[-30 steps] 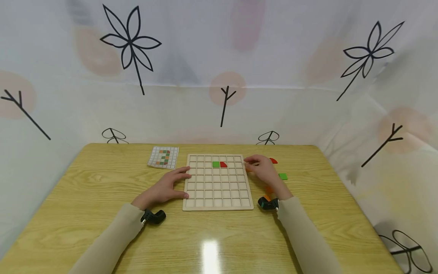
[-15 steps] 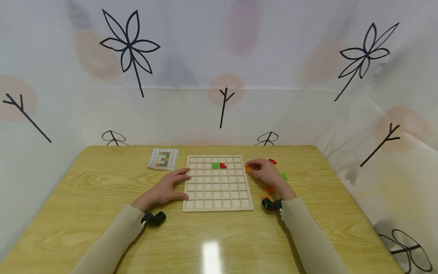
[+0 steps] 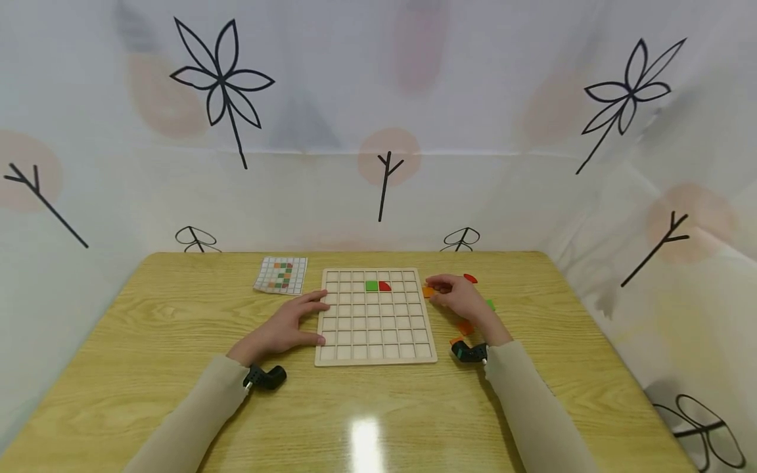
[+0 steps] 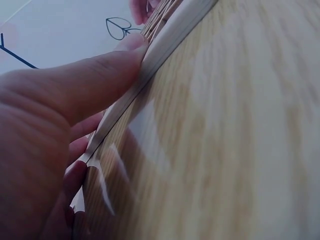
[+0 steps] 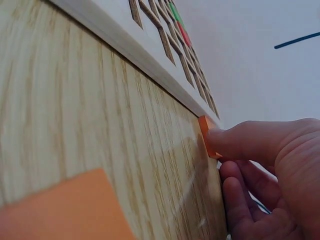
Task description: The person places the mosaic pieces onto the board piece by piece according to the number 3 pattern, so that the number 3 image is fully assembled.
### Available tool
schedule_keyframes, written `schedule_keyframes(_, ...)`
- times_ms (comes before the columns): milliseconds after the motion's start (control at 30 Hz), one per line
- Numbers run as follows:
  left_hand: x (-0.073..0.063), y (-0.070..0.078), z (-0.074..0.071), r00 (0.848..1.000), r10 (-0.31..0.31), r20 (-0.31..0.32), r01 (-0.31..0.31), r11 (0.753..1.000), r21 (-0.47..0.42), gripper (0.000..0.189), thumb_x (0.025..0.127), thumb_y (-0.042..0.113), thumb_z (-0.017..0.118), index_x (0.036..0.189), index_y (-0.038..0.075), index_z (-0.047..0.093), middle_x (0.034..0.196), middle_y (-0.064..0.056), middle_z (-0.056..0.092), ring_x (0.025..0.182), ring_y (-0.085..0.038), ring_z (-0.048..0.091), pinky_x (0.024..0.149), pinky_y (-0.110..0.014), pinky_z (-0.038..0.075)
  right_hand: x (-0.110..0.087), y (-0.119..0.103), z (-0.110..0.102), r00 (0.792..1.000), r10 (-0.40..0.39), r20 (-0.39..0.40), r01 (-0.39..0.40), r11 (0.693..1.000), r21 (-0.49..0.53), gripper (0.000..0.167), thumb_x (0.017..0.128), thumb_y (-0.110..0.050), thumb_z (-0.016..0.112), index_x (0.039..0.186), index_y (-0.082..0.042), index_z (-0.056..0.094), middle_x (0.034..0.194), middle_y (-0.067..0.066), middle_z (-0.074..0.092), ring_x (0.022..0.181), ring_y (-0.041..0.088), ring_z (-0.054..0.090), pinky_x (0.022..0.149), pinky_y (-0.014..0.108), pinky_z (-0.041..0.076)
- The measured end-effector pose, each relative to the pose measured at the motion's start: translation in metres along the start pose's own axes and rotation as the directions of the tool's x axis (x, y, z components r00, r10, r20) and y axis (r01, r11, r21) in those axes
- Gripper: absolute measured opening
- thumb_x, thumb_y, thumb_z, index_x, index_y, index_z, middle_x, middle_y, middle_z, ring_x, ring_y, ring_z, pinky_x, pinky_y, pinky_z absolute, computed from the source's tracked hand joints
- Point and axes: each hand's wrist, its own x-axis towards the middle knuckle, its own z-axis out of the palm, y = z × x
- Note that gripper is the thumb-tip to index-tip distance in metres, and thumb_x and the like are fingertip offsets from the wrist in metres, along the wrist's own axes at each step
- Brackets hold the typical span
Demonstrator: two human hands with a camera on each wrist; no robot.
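A wooden grid board (image 3: 375, 360) lies flat on the table, with a green square tile (image 3: 371, 286) and a red quarter-round tile (image 3: 385, 286) side by side in its second row. My left hand (image 3: 285, 330) rests against the board's left edge, thumb and fingers spread and mostly straight, fingertips on the rim. At the board's right side, my right hand (image 3: 462, 301) has its fingers curled and pinches an orange tile (image 5: 203, 132). That tile sits close against the board's edge in the right wrist view; the fingers behind it are partly hidden.
A printed pattern card (image 3: 280, 274) lies left of the board. Around my right hand and wrist are a red tile (image 3: 470, 278), a partly covered green tile (image 3: 490, 305) and orange tiles (image 3: 466, 328). Patterned cloth (image 3: 378, 197) rises behind the table.
My right hand has shifted slightly right and down, uncovering more of the orange tile beside the board, then stays nearly still. My left hand keeps its place on the board.
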Motion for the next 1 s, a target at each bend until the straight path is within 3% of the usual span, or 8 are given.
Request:
schedule_keyframes(767,-0.0007,-0.0027,0.0000,1.000,-0.013,0.006,0.013,1.000,-0.010,0.069,0.087,0.036,0.078,0.143,0.004,0.054,0.161,-0.012,0.029,0.147,-0.037,0.024,0.114,-0.058,0.025,0.0058,-0.0059,0.0051,0.998,0.045,-0.034,-0.047,0.998,-0.051,0.040,0.092,-0.003,0.067,0.132,0.001,0.063,0.132,0.019,0.060,0.120,0.034,0.055,0.101,0.047,0.047)
schedule_keyframes(1000,-0.0006,-0.0032,-0.0002,1.000,0.000,0.005,0.000,1.000,-0.001,0.069,0.087,0.037,0.078,0.143,0.003,0.054,0.160,-0.013,0.029,0.146,-0.039,0.025,0.113,-0.060,0.026,0.0088,-0.0045,0.0060,0.999,0.026,-0.039,-0.031,0.991,-0.130,0.042,0.087,-0.003,0.067,0.129,-0.003,0.067,0.129,0.018,0.060,0.112,0.032,0.057,0.095,0.047,0.048)
